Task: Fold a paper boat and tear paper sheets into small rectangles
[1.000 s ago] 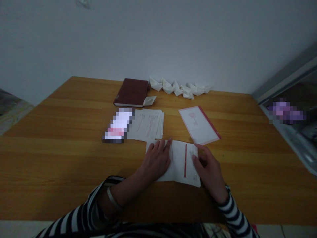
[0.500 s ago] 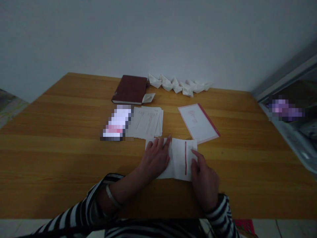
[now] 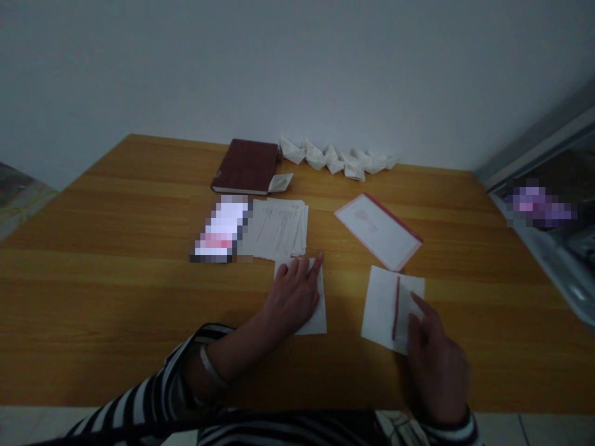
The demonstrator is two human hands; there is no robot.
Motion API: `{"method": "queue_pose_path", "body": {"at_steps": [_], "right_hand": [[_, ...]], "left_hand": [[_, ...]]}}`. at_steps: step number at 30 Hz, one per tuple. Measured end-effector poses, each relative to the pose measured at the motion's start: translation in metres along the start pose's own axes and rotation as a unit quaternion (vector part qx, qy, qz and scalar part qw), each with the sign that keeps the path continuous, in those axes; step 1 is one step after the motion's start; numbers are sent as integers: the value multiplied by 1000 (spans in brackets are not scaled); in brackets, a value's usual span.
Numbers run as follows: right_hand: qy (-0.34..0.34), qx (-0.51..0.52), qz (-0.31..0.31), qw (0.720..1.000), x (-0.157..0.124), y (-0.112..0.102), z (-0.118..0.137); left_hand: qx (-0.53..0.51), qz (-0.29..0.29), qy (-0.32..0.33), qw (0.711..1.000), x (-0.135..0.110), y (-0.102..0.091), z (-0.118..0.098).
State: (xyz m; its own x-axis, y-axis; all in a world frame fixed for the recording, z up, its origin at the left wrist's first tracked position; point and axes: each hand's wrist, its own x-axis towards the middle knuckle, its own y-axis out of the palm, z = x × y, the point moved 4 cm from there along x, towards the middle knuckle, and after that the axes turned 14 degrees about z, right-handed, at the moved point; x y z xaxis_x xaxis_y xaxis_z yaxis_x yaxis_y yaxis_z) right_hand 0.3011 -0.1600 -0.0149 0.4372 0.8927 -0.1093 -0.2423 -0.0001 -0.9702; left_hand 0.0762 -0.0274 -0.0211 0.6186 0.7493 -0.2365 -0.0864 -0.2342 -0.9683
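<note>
My left hand (image 3: 292,294) lies flat with fingers stretched out, pressing down a white piece of paper (image 3: 317,313) on the table. To the right, my right hand (image 3: 437,359) has its thumb and index finger at the right edge of another white piece of paper (image 3: 379,310) with a dark red stripe. That edge is partly covered by the fingers. Bare wood separates the two pieces. Just beyond my right hand lies a white sheet with a red border (image 3: 379,232), its near corner close to the striped piece.
The wooden table (image 3: 139,279) meets a wall. Beyond my left hand lie a stack of printed papers (image 3: 276,229) and a blurred phone (image 3: 220,229). Behind are a brown notebook (image 3: 246,164), a small folded paper (image 3: 281,182) and several folded paper boats (image 3: 334,159).
The white paper has come apart into two pieces. My right hand has moved right with the striped piece, and the red-bordered sheet has turned. My left hand stays in place.
</note>
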Motion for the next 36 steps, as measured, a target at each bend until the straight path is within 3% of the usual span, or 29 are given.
{"method": "queue_pose_path", "body": {"at_steps": [2,5,7,8,10,12,14,15,17,19,21,23,25,28,30,33,36], "right_hand": [[-7,87,-26,996,-1,-21,-13],[-43,234,-40,970,-1,-54,-2],[-70,338,-35,938,1,-68,20],[-80,385,-31,919,3,-71,32],[-108,448,8,888,9,-63,58],[-155,440,89,880,16,-41,85],[-203,356,152,900,22,-13,108],[-228,294,157,915,23,-1,117],[-267,164,149,938,23,18,130],[-278,46,157,946,21,30,139],[-277,-45,176,944,19,34,143],[-280,-98,190,936,18,34,146],[-294,-108,188,931,17,34,148],[-323,-73,163,930,14,37,152],[-333,-53,147,930,11,40,155],[-336,-17,119,934,15,36,154],[-301,54,57,950,38,14,144]], "left_hand": [[-14,2,2,1000,1,-1,-1],[-101,-2,15,995,-4,-6,2],[-236,-34,24,971,-13,-12,10],[-324,-60,16,944,-20,-15,16],[-510,-121,-38,851,-37,-19,34],[-662,-163,-112,723,-54,-18,49],[-758,-177,-162,606,-65,-16,56],[-790,-174,-174,561,-67,-16,57],[-834,-146,-186,498,-67,-16,55],[-859,-103,-185,466,-62,-16,50],[-864,-64,-166,472,-57,-15,46],[-844,-32,-135,518,-53,-11,45],[-792,-14,-105,602,-50,-3,45],[-644,-35,-71,761,-47,9,45],[-554,-44,-52,830,-45,13,43],[-487,-65,-40,870,-38,5,50],[-450,-119,-51,884,-26,-22,79]]}}
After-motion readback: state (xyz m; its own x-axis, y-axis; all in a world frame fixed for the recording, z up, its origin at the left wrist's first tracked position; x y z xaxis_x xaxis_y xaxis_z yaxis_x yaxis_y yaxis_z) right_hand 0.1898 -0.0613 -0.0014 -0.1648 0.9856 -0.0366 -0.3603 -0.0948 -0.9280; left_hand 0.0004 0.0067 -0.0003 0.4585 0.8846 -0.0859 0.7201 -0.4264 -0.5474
